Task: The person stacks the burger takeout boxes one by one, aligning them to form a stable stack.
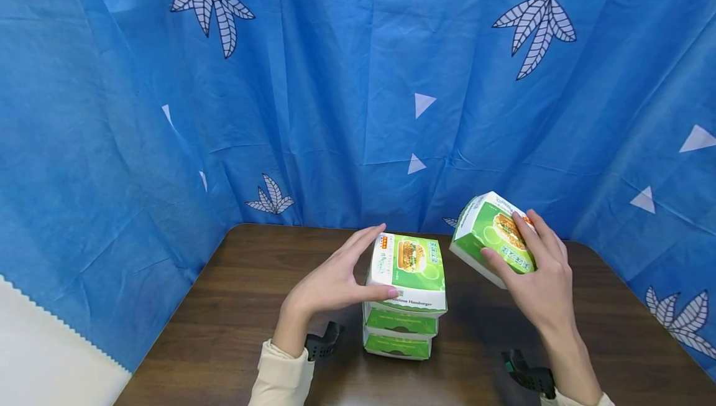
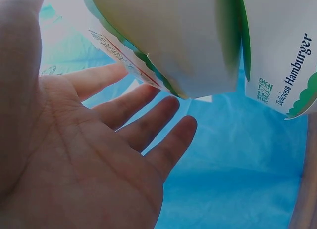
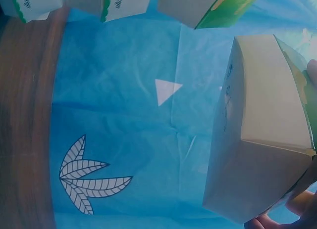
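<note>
A green and white hamburger box (image 1: pixel 414 269) is on top of a stack, its burger picture facing up. My left hand (image 1: pixel 330 275) grips it, with the thumb along its near edge and the fingers at its far left side. The left wrist view shows those fingertips against the box's printed side (image 2: pixel 119 56). Under it sit two more hamburger boxes (image 1: pixel 399 323), one on the other. Off to the right, my right hand (image 1: pixel 545 269) holds another hamburger box (image 1: pixel 492 238) in the air, tilted, with fingers over its printed top.
The stack stands on a dark brown wooden table (image 1: pixel 252 294). Behind the table hangs a blue curtain (image 1: pixel 347 83) with leaf and triangle prints. A white surface (image 1: pixel 50 350) shows at the lower left. Each wrist wears a black strap (image 1: pixel 324 342).
</note>
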